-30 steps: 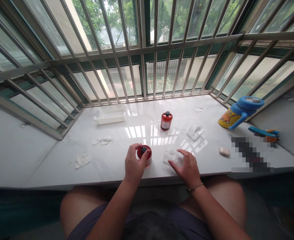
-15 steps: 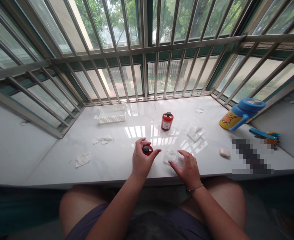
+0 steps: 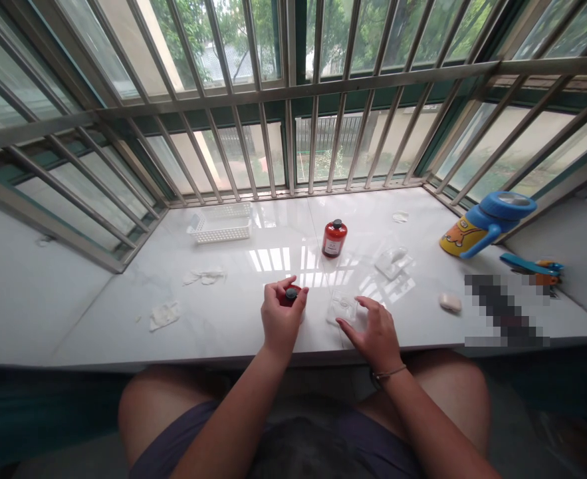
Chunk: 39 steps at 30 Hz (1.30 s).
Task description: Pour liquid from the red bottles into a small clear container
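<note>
Marble windowsill: we're looking straight down on it, glossy white, with the person's thighs just below its edge.

Left hand: closed around a red container at front centre, and we can see its black knob poking up between thumb and fingers.

Right hand: open, fingers spread, holding nothing, right beside a clear plastic square.

Mid-sill: tissue scraps to the left, a soap-like white lump to the right.

Back of the sill: we've got a red bottle upright at centre, a white plastic basket at upper left, and a blue-lidded yellow cup at far right.
</note>
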Each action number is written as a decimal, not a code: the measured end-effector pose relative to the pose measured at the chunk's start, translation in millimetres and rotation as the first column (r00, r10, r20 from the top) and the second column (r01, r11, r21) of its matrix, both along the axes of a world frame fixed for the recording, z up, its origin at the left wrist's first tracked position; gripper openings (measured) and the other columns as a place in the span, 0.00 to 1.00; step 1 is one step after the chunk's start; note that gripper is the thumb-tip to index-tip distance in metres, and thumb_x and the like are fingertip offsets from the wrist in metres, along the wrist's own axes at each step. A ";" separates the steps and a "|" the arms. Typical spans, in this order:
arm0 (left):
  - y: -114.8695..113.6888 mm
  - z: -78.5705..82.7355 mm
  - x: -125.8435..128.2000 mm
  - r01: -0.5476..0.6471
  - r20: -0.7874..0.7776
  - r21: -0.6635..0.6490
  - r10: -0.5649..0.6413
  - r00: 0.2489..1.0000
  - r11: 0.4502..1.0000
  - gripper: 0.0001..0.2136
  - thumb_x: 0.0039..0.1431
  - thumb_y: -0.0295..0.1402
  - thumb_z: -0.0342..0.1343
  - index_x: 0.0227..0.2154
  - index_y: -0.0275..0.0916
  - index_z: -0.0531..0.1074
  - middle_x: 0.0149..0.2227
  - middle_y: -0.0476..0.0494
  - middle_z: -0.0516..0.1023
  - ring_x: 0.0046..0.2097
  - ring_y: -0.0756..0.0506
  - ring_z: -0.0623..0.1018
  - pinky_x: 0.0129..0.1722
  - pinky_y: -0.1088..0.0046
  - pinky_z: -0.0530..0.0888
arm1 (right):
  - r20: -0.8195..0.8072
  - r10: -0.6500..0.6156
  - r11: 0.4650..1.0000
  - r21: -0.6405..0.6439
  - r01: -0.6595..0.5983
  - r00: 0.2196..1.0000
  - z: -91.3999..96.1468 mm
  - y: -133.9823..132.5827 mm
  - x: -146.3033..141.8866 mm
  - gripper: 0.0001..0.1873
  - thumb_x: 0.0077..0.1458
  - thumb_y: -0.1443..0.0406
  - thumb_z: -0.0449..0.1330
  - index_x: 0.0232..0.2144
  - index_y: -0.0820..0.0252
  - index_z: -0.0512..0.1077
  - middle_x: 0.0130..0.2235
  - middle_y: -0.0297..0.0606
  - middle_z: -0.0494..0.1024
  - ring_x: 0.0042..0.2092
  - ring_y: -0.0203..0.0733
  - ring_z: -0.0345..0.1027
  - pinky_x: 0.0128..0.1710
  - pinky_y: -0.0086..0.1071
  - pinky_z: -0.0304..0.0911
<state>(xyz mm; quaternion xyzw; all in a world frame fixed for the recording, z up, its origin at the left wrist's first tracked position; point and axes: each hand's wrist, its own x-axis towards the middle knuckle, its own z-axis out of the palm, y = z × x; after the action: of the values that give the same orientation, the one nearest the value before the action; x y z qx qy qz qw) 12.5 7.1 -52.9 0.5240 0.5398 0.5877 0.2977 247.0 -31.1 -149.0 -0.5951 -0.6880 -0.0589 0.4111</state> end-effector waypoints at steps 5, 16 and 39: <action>-0.4 -2.8 -1.3 -0.008 -0.003 -0.023 0.008 1.000 1.000 0.19 0.61 0.41 0.71 0.37 0.44 0.63 0.55 0.34 0.84 0.55 0.38 0.85 0.55 0.55 0.81 | 0.002 -0.002 1.000 0.002 0.002 1.000 -1.0 0.1 0.3 0.37 0.63 0.42 0.67 0.62 0.56 0.64 0.53 0.50 0.80 0.52 0.60 0.76 0.55 0.55 0.70; 6.2 10.6 -7.9 0.100 -0.213 0.040 -0.089 0.973 0.994 0.09 0.60 0.37 0.70 0.31 0.43 0.76 0.49 0.40 0.83 0.57 0.37 0.82 0.59 0.56 0.78 | -0.011 0.002 1.000 -0.004 -0.002 1.000 1.0 -0.4 -0.7 0.36 0.63 0.43 0.67 0.63 0.55 0.64 0.54 0.50 0.80 0.52 0.60 0.76 0.54 0.56 0.70; 6.4 13.8 -6.2 0.058 -0.196 0.007 -0.055 0.979 0.998 0.11 0.57 0.31 0.69 0.34 0.44 0.70 0.40 0.47 0.79 0.44 0.42 0.82 0.48 0.63 0.78 | -0.004 0.005 1.000 -0.004 -0.005 1.000 -0.2 -1.2 0.2 0.36 0.63 0.43 0.67 0.63 0.54 0.63 0.54 0.49 0.80 0.52 0.59 0.76 0.55 0.55 0.70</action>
<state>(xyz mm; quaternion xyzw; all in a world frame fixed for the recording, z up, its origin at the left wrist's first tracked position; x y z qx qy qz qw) 6.3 13.5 -39.1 0.5964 0.5477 0.5279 0.2563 247.1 -32.4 -149.2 -0.5943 -0.6889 -0.0553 0.4114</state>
